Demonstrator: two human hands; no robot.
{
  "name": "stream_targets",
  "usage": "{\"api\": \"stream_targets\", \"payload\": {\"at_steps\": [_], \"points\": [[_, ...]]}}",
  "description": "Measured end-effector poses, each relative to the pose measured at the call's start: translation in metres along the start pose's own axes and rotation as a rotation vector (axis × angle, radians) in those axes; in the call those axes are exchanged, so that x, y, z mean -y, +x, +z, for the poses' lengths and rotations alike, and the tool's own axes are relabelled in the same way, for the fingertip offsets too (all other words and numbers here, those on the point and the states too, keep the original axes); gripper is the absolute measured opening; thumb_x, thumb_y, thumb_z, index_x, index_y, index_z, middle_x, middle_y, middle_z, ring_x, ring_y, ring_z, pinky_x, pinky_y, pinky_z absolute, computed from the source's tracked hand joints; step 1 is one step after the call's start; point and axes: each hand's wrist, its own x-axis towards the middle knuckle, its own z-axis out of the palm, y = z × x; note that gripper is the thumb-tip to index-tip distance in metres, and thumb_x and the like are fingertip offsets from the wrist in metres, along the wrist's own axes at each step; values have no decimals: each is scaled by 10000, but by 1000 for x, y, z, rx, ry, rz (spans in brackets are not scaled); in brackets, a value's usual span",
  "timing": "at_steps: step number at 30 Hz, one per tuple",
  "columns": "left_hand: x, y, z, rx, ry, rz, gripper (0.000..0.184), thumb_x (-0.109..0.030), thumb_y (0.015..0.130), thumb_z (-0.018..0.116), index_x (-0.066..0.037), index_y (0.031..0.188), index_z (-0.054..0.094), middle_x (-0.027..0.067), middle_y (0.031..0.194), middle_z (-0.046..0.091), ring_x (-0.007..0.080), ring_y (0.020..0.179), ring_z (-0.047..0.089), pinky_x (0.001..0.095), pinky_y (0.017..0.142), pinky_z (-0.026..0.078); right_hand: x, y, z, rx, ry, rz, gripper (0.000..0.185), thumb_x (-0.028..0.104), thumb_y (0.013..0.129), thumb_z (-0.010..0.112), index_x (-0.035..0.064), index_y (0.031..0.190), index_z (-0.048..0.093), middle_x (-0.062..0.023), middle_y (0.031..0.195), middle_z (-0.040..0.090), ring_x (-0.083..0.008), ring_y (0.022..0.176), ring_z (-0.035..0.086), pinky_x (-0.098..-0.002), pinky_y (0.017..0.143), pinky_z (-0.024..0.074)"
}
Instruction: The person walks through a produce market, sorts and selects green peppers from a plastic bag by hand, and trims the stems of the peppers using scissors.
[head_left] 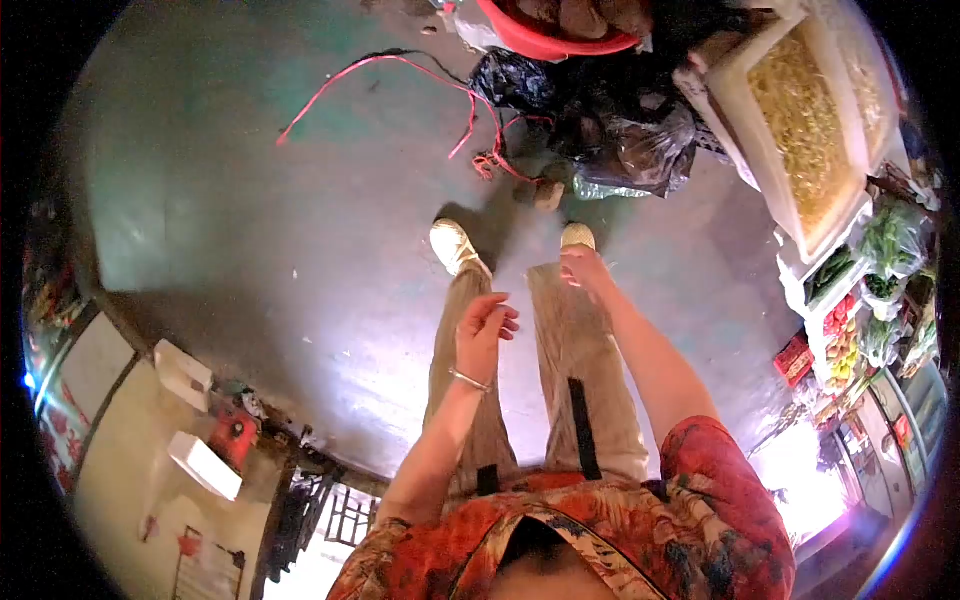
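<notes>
Grey floor in the head view, green-tinged in patches, shining brightly toward the middle. Left hand over the left trouser leg: hangs half spread, fingers loosely bent, silvery bracelet round the wrist. Right hand just beside the right shoe as seen from above: fingers bent, hard to say whether pressed together. On the floor beyond both feet, pink cord, tangled near a small brownish block. Past that, black plastic bags and a red basin; rightward, bagged green vegetables.
</notes>
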Motion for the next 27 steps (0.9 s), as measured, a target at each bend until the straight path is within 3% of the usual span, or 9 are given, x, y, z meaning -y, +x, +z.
{"api": "stream_targets", "payload": {"at_steps": [5, 6, 10, 13, 18, 20, 21, 23, 27], "points": [[48, 82, 21, 96, -7, -81, 201, -72, 903, 532, -41, 1093, 590, 70, 883, 660, 144, 699, 614, 245, 618, 478, 14, 84, 13, -239, 3, 53, 529, 268, 822, 662, 122, 1278, 437, -44, 912, 548, -117, 734, 551, -288, 589, 467], [57, 95, 21, 107, -30, -81, 203, -78, 901, 536, -42, 1093, 589, 70, 884, 660, 141, 702, 613, 245, 622, 476, 12, 110, 5, -152, 22, 147, 743, 318, 801, 696, 146, 1388, 275, -115, 1152, 513, -199, 947, 560, -376, 735, 491], [73, 129, 26, 68, -107, -169, 206, -123, 908, 550, -39, 1094, 584, 63, 877, 656, 126, 729, 602, 244, 628, 468, 32, 147, 14, -299, 122, 166, 900, 403, 761, 721, 173, 1433, 168, -140, 1422, 312, -318, 1231, 357, -536, 924, 392], [62, 134, 43, 78, -40, -183, 220, -145, 920, 551, -42, 1112, 583, 56, 880, 654, 115, 738, 592, 241, 640, 468, 24, 195, 12, -426, 152, 229, 912, 399, 737, 747, 181, 1415, 178, -114, 1403, 346, -330, 1250, 355, -548, 913, 399], [64, 133, 42, 214, -15, -275, 221, -133, 927, 542, -46, 1124, 593, 45, 880, 653, 112, 748, 592, 251, 651, 480, 0, 263, 5, -567, 261, 217, 728, 308, 711, 769, 218, 1269, 309, -84, 1243, 472, -284, 1043, 506, -487, 769, 476], [58, 135, 42, 189, -27, -249, 220, -129, 927, 542, -48, 1124, 593, 46, 882, 652, 113, 752, 591, 253, 652, 481, 25, 223, 5, -323, 180, 69, 864, 196, 738, 756, 177, 1388, 187, -139, 1304, 437, -317, 1111, 492, -480, 780, 485], [54, 138, 44, 160, -40, -216, 219, -125, 926, 541, -50, 1125, 594, 46, 883, 651, 115, 756, 591, 255, 653, 482, 31, 208, 5, -252, 185, 32, 834, 167, 735, 752, 181, 1380, 223, -108, 1207, 489, -272, 1031, 532, -428, 723, 504], [48, 142, 49, 185, -63, -192, 217, -110, 924, 536, -52, 1125, 592, 54, 893, 653, 117, 758, 588, 255, 653, 481, 57, 164, 7, -81, 2, -35, 796, 243, 760, 729, 194, 1411, 274, -98, 1176, 517, -235, 928, 572, -400, 694, 478], [43, 146, 60, 212, -93, -168, 214, -141, 929, 536, -45, 1112, 591, 59, 909, 657, 122, 759, 589, 264, 651, 484, 119, 80, 9, 172, 83, -311, 715, 292, 830, 643, 141, 1424, 276, -72, 1276, 478, -191, 1151, 442, -342, 949, 372]]}}
